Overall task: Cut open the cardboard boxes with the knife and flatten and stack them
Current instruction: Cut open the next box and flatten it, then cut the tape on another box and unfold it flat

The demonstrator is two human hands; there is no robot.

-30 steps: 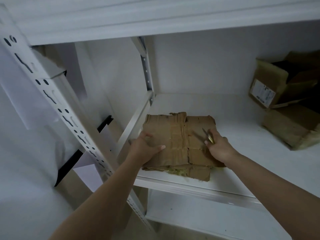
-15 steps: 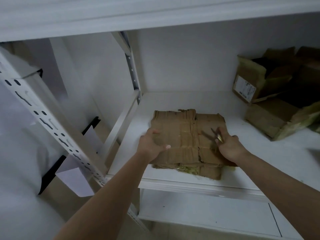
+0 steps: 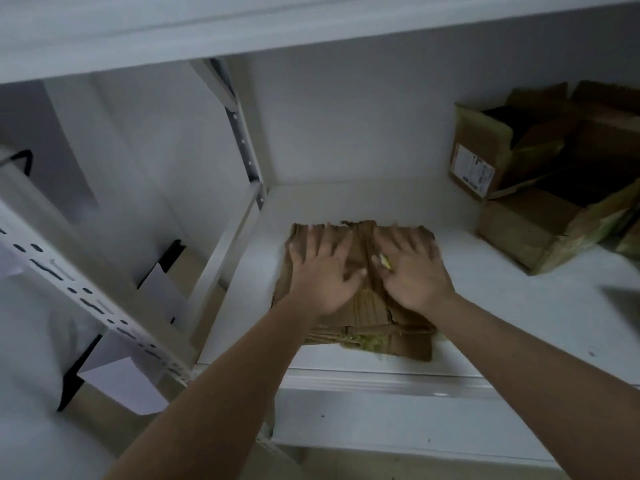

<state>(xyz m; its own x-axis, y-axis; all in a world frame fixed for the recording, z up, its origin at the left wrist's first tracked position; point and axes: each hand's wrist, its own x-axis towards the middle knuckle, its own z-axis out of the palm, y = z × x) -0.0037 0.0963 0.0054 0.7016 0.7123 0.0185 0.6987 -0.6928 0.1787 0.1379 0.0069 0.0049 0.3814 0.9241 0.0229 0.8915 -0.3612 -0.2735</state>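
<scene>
Shelf front edge: the flattened cardboard stack lies on the white shelf near the front left corner, its lowest sheet reaching almost to the front lip.
Left hand: the left hand lies flat on the left half of the stack, fingers spread and straight, pressing down, gripping nothing.
Right hand: the right hand presses the right half, fingers spread; a small yellowish object, probably the knife, shows by the thumb, but blur hides whether it is pinched or only trapped under the palm.
Look of the stack: brown, creased, ragged at the far edge, yellow-green tape scraps at the near edge.
Handling: likely light and stiff yet springy along the folds, so it wants flat palm pressure; to shift it, the side edges look like the best hold.
Far right of the shelf: open cardboard boxes, not yet flattened, well apart from the stack; one bears a white label.
</scene>
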